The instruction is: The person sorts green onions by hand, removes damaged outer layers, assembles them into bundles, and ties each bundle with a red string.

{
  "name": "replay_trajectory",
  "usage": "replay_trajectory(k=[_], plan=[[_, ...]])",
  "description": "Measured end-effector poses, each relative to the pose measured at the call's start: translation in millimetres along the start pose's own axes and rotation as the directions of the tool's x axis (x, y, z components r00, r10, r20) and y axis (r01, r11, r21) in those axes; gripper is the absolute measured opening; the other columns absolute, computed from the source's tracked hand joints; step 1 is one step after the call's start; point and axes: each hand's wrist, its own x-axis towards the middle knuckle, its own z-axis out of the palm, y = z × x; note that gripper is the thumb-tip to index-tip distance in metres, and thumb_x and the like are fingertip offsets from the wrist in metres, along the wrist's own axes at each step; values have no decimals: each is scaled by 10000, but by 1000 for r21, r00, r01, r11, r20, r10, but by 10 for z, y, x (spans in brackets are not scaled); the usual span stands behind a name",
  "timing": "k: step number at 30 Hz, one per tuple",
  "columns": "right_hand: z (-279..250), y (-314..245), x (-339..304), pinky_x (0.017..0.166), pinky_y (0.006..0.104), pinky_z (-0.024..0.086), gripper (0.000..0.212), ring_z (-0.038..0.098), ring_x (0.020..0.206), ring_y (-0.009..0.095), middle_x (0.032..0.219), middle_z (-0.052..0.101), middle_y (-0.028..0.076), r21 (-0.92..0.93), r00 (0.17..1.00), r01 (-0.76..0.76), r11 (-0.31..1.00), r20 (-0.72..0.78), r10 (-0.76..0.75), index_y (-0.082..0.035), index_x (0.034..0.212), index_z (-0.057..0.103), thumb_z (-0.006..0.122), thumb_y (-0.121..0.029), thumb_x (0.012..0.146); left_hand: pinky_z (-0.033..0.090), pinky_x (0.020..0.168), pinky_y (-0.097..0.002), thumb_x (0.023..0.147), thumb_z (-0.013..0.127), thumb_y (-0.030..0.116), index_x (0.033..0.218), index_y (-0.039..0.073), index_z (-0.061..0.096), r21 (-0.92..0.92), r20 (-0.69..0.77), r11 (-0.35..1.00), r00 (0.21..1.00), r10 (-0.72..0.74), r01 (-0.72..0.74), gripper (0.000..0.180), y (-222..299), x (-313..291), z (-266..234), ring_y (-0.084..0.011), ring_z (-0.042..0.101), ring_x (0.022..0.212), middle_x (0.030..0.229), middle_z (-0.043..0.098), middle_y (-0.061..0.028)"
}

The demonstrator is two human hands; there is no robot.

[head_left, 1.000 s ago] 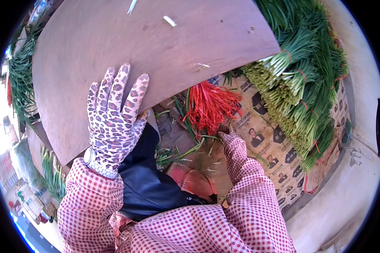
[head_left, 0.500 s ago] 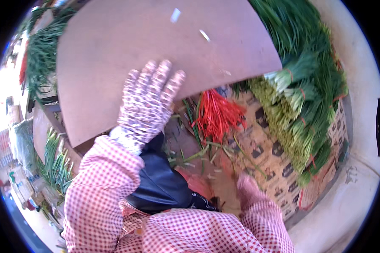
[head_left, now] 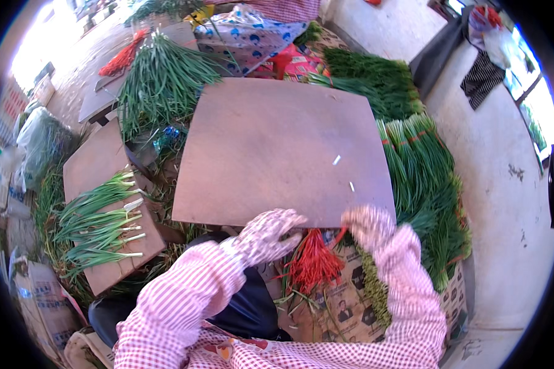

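Head view: left hand (head_left: 261, 236) at near edge of worktop (head_left: 277, 154), fingers loosely parted, nothing seen in them; right hand (head_left: 369, 227) blurred at near right edge, red strand (head_left: 340, 238) by its fingertips, grip can't tell. Red strip bunch (head_left: 316, 265) just off near edge, between hands; banded greens (head_left: 415, 157) right, spring onions (head_left: 98, 220) left.

Printed surfaces, no wording legible
Dark badges repeat across the brown sheet (head_left: 345, 292) at lower centre-right, any lettering too small to read; bluish print on the carton (head_left: 40, 301) at lower left is blurred; reddish marks on a pale panel (head_left: 12, 104) at far left are too indistinct to read.
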Motion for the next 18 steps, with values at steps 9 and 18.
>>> replay_trajectory(k=[9,18], plan=[[216,965,2146,909,359,406,389,493,1087,278,1155,534,136,-14,915,-402,916,-35,401,-86,1167,519,589,-210,805,476,835,-364,762,613,28,948,63,626,246,-589,879,783,-200,409,190,-149,-1640,-871,-268,611,924,951,642,-112],[1040,-330,1740,1070,429,225,681,298,1285,354,1384,323,190,-235,985,-153,960,36,166,-83,1355,316,586,-378,804,500,759,-364,752,640,30,924,81,622,89,-709,724,554,-436,684,180,-114,-2785,-513,-268,630,839,903,650,-103]])
